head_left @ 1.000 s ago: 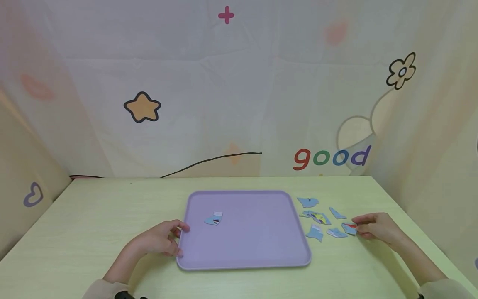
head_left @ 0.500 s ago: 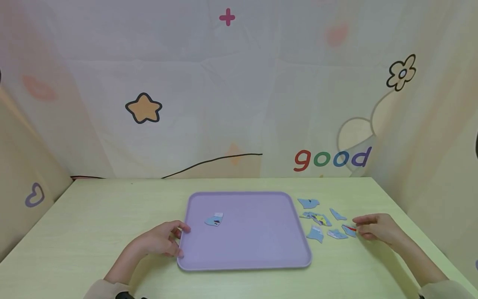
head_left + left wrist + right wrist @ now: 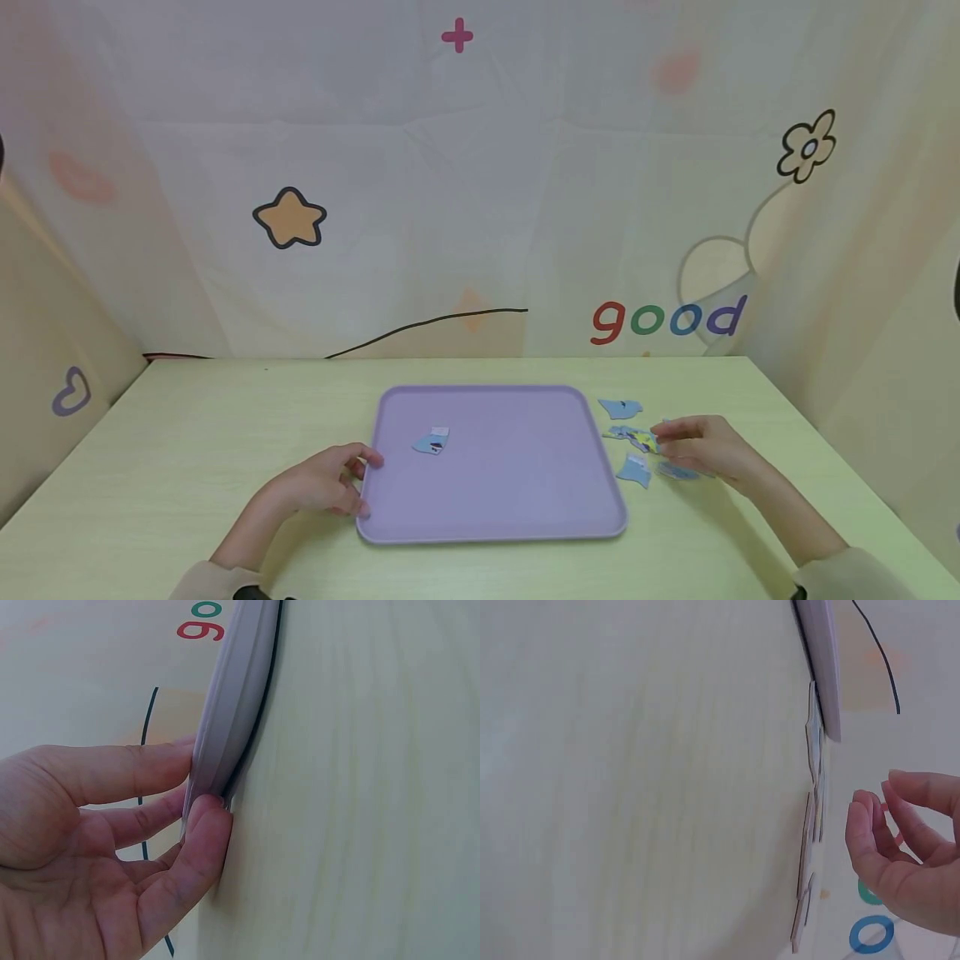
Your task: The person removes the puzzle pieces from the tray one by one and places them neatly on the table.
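Note:
My left hand (image 3: 324, 482) grips the left rim of a light purple tray (image 3: 495, 496). Seen from the left wrist, thumb and fingers (image 3: 204, 840) sit on both sides of that rim. A small blue puzzle piece (image 3: 431, 442) with white and dark marks lies on the tray's left part. To the tray's right, my right hand (image 3: 708, 448) hovers over loose puzzle pieces, fingers bent and apart with nothing between them. Its fingertips are close to a yellow and blue puzzle piece (image 3: 634, 437). The hand hides the pieces with the red stripe and the slim blue shape almost wholly.
Also beside the tray lie a blue puzzle piece (image 3: 620, 409) at the back, a blue and white one (image 3: 635, 471) in front, and a pale blue one (image 3: 677, 472) partly under the hand. A printed cloth (image 3: 480, 208) hangs behind the wooden table (image 3: 247, 408).
My right hand has moved left and slightly up, from the red-striped puzzle piece to over the yellow and blue one. The left hand keeps its grip on the tray.

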`<action>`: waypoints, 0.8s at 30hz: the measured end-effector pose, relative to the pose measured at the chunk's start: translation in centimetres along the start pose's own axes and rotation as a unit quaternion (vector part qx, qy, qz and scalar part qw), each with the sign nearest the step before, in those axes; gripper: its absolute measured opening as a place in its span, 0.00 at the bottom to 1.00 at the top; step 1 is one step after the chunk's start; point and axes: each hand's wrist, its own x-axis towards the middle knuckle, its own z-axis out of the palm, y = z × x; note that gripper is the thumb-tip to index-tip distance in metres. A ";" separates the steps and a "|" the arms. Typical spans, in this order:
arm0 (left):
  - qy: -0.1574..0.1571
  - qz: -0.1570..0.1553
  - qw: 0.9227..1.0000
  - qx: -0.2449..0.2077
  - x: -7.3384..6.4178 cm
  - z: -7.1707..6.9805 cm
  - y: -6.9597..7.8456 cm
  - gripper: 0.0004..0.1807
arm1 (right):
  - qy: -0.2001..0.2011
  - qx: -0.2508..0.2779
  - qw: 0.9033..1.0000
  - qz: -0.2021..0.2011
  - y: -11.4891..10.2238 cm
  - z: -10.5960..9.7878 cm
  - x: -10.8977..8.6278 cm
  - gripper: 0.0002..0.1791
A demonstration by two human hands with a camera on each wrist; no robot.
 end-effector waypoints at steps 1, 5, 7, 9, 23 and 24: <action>0.000 -0.001 1.000 -0.001 0.0 0.0 0.0 0.29 | -0.003 -0.002 1.000 -0.006 -0.4 0.4 0.2 0.24; 0.002 -0.005 1.000 -0.005 0.0 0.1 0.0 0.29 | -0.016 -0.008 0.999 -0.036 -1.8 2.0 1.0 0.23; 0.002 -0.005 1.000 -0.006 0.0 0.1 -0.1 0.29 | -0.023 -0.004 0.999 -0.048 -2.4 2.8 1.4 0.23; 0.001 -0.004 1.000 -0.007 0.1 0.1 -0.1 0.29 | -0.035 0.007 0.998 -0.056 -2.9 3.6 1.9 0.23; 0.007 -0.009 1.000 -0.001 0.0 0.2 0.1 0.30 | -0.070 0.029 0.994 -0.073 -6.9 8.7 4.3 0.22; 0.008 -0.010 1.000 0.000 0.1 0.2 0.1 0.29 | -0.071 0.031 0.994 -0.071 -7.1 9.0 4.5 0.22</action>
